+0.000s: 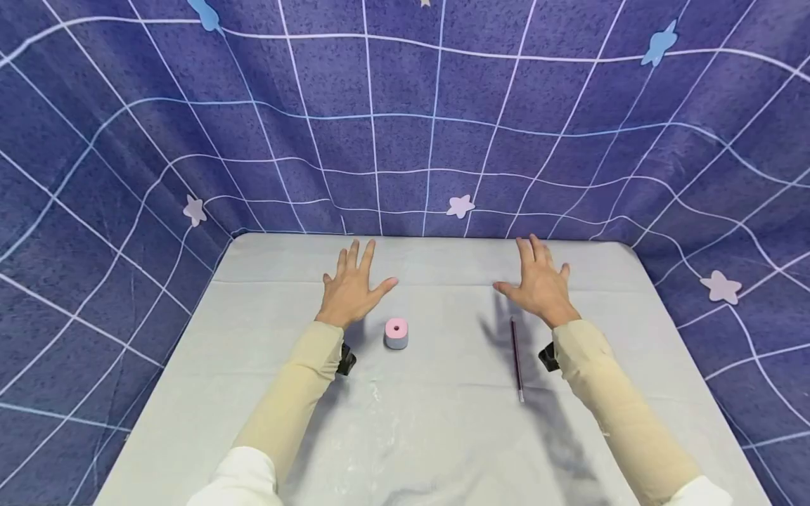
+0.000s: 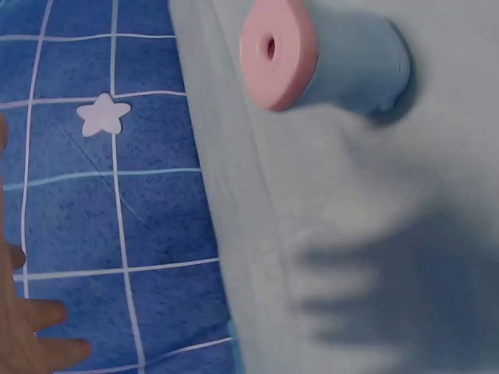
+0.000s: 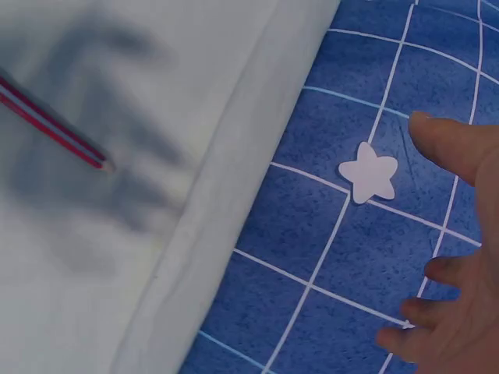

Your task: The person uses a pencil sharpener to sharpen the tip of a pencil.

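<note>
My left hand is held over the white-covered table with its fingers spread, holding nothing. Just to its right stands a small pencil sharpener with a pink, holed top and a grey-blue body. The left wrist view shows the sharpener from the side, apart from my fingers. My right hand also hovers with spread fingers and nothing in them. Below and left of it lies a dark red striped pencil. In the right wrist view the pencil's sharpened tip points towards the table's far edge.
A white cloth covers the table. Blue curtains with white grid lines and stars surround its back and sides. Each wrist carries a dark camera, the left one and the right one. Shadows of both hands fall on the cloth.
</note>
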Tool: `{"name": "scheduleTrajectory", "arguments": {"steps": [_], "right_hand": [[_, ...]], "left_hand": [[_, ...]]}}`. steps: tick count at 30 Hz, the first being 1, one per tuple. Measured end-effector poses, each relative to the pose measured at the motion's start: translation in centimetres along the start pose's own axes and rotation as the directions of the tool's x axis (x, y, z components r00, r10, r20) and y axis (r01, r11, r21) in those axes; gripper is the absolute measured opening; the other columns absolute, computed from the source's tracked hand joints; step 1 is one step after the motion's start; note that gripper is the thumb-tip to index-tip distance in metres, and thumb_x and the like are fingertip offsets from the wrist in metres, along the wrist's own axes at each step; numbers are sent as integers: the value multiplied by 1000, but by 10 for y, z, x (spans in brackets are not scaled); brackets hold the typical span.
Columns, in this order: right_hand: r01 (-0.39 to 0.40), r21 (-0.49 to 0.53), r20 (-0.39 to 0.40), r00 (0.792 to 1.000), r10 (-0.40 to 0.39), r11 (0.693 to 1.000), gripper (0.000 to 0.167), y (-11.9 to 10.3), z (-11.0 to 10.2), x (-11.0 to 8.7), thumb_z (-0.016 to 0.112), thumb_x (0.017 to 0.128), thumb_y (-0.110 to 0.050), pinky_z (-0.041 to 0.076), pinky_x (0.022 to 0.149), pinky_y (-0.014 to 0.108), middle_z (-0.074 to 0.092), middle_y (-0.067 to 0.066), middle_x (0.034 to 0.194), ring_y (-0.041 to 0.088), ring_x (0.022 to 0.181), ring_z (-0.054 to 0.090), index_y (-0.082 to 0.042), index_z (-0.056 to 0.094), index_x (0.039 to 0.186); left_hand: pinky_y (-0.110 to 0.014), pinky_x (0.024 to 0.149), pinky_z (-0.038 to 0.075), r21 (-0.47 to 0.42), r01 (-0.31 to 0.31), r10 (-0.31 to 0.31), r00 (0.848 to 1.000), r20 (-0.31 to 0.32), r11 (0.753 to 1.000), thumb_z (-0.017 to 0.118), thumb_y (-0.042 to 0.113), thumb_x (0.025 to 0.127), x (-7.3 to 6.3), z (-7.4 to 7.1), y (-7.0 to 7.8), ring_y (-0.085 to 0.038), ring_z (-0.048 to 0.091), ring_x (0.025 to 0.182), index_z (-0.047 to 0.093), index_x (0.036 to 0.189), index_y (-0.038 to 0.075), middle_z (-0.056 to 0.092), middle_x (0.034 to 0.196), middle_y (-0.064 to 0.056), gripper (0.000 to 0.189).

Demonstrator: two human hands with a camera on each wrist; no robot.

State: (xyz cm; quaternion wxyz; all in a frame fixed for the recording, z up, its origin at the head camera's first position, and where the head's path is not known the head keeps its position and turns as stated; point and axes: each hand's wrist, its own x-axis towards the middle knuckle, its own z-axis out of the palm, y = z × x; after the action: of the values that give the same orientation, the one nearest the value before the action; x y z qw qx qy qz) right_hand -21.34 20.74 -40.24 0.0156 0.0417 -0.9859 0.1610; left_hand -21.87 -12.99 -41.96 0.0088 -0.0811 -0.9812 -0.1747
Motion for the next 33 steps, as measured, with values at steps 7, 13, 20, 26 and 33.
{"name": "scheduleTrajectory", "arguments": {"steps": [7,13,20,26,33], "right_hand": [[-13,44,33,999,12,999,91,14,12,-18,67,82,-45,36,88,68,23,28,149,49,129,34,-3,21,148],[-48,113,60,997,42,992,86,24,26,-28,66,84,-37,41,89,67,25,32,146,52,126,36,3,21,146],[-99,230,60,994,87,968,77,33,42,-39,64,86,-24,39,97,61,28,39,138,54,119,42,11,24,142],[-163,269,116,984,136,949,75,40,60,-53,62,86,-23,40,96,60,29,40,135,54,112,47,12,25,140],[-218,268,163,970,179,938,74,43,77,-68,64,85,-22,40,97,60,33,42,129,55,112,47,13,27,138]], "left_hand": [[-70,104,25,-235,18,-17,1000,3,972,34,70,90,-15,16,-16,-38,24,142,10,154,23,21,157,-15,84],[-59,109,28,-360,-19,21,1000,1,933,40,55,96,-28,37,-26,-38,30,138,17,153,15,31,151,-18,73],[-53,107,35,-527,-56,72,997,10,848,47,42,98,-41,58,-30,-40,43,129,25,149,7,41,142,-22,65],[-52,104,38,-569,-13,73,994,83,822,49,38,98,-53,76,-34,-38,48,126,26,148,8,44,140,-20,63],[-46,102,42,-551,15,68,989,130,835,69,30,86,-59,91,-33,-31,52,119,35,144,5,53,131,-17,72]]}}
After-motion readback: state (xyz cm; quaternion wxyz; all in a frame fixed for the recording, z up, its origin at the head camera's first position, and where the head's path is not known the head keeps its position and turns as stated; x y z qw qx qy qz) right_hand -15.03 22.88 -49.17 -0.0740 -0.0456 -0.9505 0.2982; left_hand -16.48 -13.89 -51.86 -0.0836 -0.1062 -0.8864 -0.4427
